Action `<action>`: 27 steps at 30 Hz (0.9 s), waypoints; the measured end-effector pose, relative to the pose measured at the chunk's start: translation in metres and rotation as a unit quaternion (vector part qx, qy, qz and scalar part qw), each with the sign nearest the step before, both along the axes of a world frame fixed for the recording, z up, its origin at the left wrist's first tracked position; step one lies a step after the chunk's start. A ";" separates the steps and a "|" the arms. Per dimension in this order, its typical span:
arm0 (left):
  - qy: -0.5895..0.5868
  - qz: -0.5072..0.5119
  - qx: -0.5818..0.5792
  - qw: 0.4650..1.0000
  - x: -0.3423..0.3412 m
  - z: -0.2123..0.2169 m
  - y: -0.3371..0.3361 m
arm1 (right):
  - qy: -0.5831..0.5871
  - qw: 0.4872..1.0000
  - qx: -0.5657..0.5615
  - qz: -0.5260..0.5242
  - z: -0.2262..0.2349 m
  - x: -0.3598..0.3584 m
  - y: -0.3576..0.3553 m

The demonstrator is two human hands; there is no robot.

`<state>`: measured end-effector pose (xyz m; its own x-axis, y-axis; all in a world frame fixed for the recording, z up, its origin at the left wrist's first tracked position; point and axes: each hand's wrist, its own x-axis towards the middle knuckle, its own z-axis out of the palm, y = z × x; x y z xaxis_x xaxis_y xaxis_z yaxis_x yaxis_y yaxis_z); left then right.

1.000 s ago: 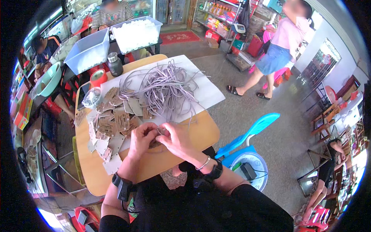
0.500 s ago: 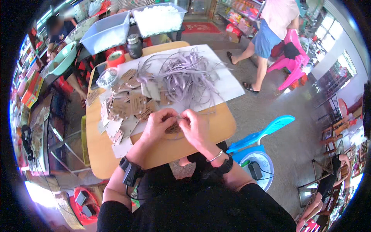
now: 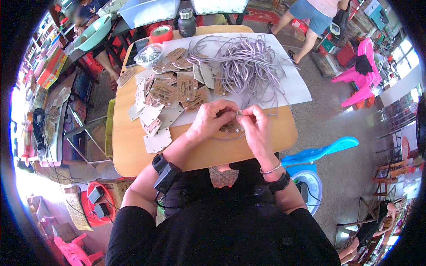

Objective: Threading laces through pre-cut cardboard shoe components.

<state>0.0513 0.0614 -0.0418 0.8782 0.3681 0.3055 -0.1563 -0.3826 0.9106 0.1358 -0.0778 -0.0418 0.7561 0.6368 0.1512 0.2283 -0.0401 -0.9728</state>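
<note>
My left hand (image 3: 214, 119) and my right hand (image 3: 257, 129) meet fingertip to fingertip over the near part of the table. Both are closed in a pinch on a thin greyish cord, mostly hidden by the fingers. Just below them lies a brown printed card (image 3: 230, 127), partly covered by my left hand, with a loop of cord curving around it. Beyond my right hand spreads a tangled heap of purple-grey cords (image 3: 248, 62) on a white sheet (image 3: 293, 91). Several brown and pale cards (image 3: 186, 86) with small corner holes are piled beyond my left hand.
On the wooden table (image 3: 133, 159) stand a clear tub of small parts (image 3: 148, 55), a red tape roll (image 3: 161, 33) and a dark flask (image 3: 187, 23). A blue chair (image 3: 319, 150) is at the right, with a pink chair (image 3: 364, 73) farther off. Other people are nearby.
The view has shifted, so the table appears higher and farther right. My hands keep their pinch over the card. The person in blue shorts appears at a different place near the top.
</note>
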 end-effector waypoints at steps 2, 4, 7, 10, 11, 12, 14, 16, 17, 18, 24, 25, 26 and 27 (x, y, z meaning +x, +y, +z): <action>0.034 0.007 -0.034 0.999 0.000 -0.001 0.000 | 0.016 1.000 -0.017 -0.009 0.000 -0.001 0.003; 0.054 0.015 -0.036 0.998 0.000 -0.002 0.002 | -0.088 0.993 -0.048 -0.055 -0.001 -0.002 0.007; 0.073 0.032 -0.031 0.996 0.000 -0.006 0.004 | -0.191 0.977 -0.034 -0.087 -0.001 -0.006 0.006; 0.055 0.051 -0.029 0.997 0.001 -0.010 0.003 | -0.447 0.884 -0.082 -0.108 0.002 -0.006 0.004; 0.047 0.061 -0.029 0.997 0.002 -0.011 0.002 | -0.460 0.877 -0.085 -0.108 0.003 -0.007 0.004; 0.042 0.062 -0.028 0.997 0.002 -0.011 0.002 | -0.465 0.875 -0.082 -0.109 0.005 -0.006 0.005; 0.039 0.072 -0.036 0.996 0.002 -0.010 0.001 | -0.491 0.862 -0.062 -0.111 0.008 -0.005 0.005; 0.047 0.072 -0.038 0.996 0.001 -0.008 0.000 | -0.495 0.859 -0.077 -0.107 0.010 -0.005 0.005; 0.069 0.072 -0.044 0.994 0.000 -0.007 0.000 | -0.497 0.857 -0.079 -0.107 0.011 -0.005 0.006; 0.065 0.073 -0.042 0.994 -0.001 -0.006 0.000 | -0.496 0.858 -0.086 -0.104 0.012 -0.006 0.006; -0.057 0.126 0.141 0.980 -0.001 -0.007 -0.005 | -0.309 0.944 -0.082 -0.085 0.012 -0.011 0.013; -0.079 0.130 0.171 0.974 -0.001 -0.007 -0.006 | -0.176 0.979 -0.069 -0.077 0.012 -0.010 0.015; -0.101 0.134 0.200 0.965 0.000 -0.007 -0.006 | -0.040 0.995 -0.056 -0.066 0.012 -0.010 0.016; -0.102 0.134 0.201 0.965 0.000 -0.007 -0.007 | 0.047 0.995 -0.053 -0.065 0.012 -0.007 0.019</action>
